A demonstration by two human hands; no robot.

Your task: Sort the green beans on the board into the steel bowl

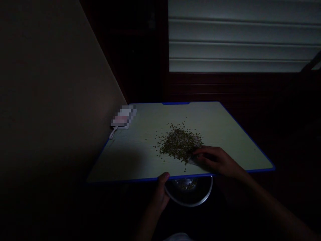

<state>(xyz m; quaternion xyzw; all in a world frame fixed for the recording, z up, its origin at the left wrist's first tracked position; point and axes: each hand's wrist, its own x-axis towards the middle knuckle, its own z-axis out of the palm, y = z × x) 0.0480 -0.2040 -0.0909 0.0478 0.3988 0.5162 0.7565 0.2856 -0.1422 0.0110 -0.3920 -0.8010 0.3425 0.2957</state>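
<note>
A loose pile of small greenish seeds or beans [178,142] lies on a pale, blue-edged board [225,134]. At the pile's near right edge is my right hand [217,160], its fingers curled down and close together. Something whitish shows under these fingertips; too dark to make out. Below the board's front edge is a shiny metal bowl [202,201] with some of the seeds inside. My left hand [162,194] is closed at the bowl's left rim, its thumb over the board's front edge. The left fingers are mostly hidden under the bowl.
A white object with a strap [122,117], blurred out on its face, lies at the board's far left corner. A pale wall [62,83] rises along the left. White slatted panels [238,36] stand behind. The surroundings are very dark.
</note>
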